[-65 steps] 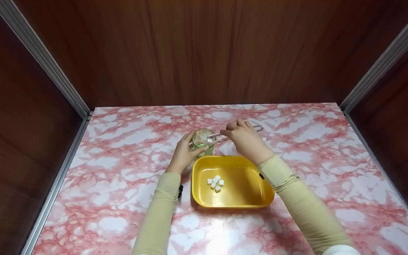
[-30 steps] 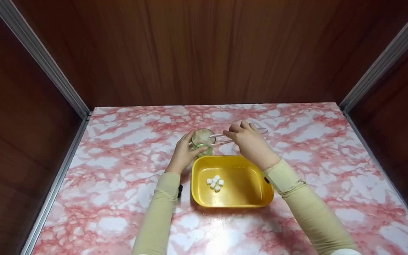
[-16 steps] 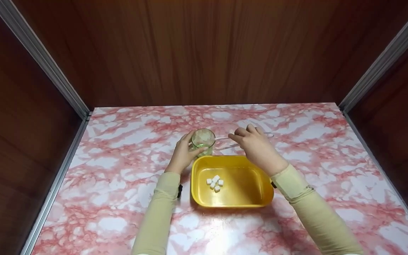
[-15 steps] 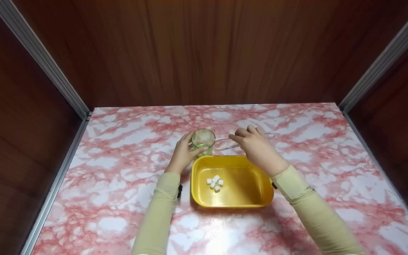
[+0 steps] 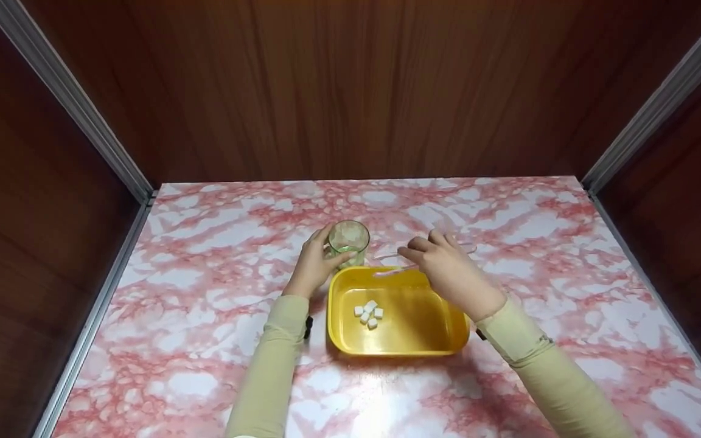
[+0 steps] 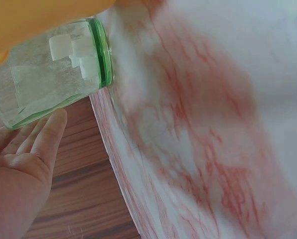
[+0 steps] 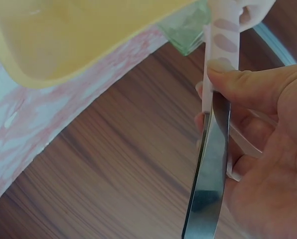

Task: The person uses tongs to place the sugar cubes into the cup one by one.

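Note:
My left hand (image 5: 316, 260) holds a green-tinted clear glass (image 5: 349, 237) upright, thumb in front and fingers behind. In the left wrist view, several white cubes (image 6: 62, 47) lie at the glass's bottom. My right hand (image 5: 453, 272) grips metal tongs (image 7: 208, 169) with pale pink, spotted tips. Spread apart, the tong tips (image 5: 387, 272) hang over the back rim of a yellow container (image 5: 408, 325), with nothing seen between them. Several white sugar-like cubes (image 5: 365, 317) sit together on the container's floor, left of its middle.
A red-and-white marbled table (image 5: 204, 340) lies under everything. Dark wood-grain panels (image 5: 350, 91) rise at the back and both sides, with grey metal strips (image 5: 76, 91) at the corners. The container stands just in front of the glass.
A white cube held in the tongs at the glass's mouth was let go. The tongs opened, and my right hand drew them rightward and nearer, over the container. My left hand stays on the glass.

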Tool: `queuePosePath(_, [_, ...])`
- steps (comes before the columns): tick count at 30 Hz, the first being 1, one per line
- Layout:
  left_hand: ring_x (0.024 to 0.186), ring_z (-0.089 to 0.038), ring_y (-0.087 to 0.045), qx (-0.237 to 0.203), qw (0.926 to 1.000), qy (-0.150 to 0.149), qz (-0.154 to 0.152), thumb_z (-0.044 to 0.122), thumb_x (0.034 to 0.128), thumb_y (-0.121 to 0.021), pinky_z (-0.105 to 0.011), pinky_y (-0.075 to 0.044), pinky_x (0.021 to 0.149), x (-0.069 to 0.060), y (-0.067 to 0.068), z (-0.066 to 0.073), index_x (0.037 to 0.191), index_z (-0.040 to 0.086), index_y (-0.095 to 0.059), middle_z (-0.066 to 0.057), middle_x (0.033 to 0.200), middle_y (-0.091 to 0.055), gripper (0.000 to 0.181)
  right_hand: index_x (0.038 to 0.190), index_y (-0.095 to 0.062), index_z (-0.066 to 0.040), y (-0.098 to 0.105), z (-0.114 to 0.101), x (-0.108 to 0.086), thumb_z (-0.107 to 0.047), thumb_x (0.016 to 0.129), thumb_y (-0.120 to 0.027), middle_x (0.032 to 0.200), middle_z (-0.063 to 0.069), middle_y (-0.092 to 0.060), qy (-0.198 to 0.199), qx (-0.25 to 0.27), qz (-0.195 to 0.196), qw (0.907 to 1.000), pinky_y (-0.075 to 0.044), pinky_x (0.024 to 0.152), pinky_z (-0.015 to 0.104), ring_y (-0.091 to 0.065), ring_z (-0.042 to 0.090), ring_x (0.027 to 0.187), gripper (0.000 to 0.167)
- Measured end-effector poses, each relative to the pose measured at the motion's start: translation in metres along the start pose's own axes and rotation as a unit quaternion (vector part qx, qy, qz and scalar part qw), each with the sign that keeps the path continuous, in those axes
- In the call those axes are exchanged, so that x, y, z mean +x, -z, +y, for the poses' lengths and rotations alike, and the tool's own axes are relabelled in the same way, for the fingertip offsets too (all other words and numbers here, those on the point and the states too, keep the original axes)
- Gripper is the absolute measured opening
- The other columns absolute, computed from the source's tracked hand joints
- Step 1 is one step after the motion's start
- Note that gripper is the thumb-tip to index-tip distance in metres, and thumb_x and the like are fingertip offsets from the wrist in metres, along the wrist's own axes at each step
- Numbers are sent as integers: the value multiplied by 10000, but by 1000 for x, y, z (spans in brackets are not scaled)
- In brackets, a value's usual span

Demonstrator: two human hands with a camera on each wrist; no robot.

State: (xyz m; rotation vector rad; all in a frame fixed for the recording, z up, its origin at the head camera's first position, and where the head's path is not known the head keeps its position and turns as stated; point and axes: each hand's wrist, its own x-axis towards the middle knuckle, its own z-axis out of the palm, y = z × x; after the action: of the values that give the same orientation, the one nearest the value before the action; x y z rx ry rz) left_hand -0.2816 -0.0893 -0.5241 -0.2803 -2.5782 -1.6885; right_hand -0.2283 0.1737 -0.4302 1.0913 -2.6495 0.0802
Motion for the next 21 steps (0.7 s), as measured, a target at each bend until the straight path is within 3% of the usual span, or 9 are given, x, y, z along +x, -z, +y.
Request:
queuePosePath(9, [1272, -279, -443, -23, 9999, -110, -24, 270, 831, -759, -315, -429, 1032, 0, 0, 1, 1472, 40, -348, -214, 1387, -432, 796, 1185, -677, -98, -5, -8, -15, 182, 812, -603, 1061, 62, -609, 158, -69, -244, 9996, -435, 763, 404, -456, 261, 909, 472])
queuePosePath(17, [1259, -298, -457, -4, 9999, -164, 26, 280, 815, -768, -276, -428, 1025, 1, 0, 0, 1466, 30, -357, -219, 1368, -447, 809, 1193, -676, -106, -10, -13, -27, 217, 760, -629, 1031, 48, -597, 380, -155, -312, 9987, -436, 780, 395, -463, 264, 900, 541])
queuePosePath(21, [1262, -295, -455, -33, 9999, -142, 14, 297, 815, -763, -293, -428, 1029, 0, 0, 0, 1471, 41, -352, -219, 1377, -439, 815, 1184, -681, -105, -13, -15, -31, 204, 761, -646, 1037, 42, -615, 433, -148, -365, 9983, -445, 732, 388, -461, 251, 869, 525])
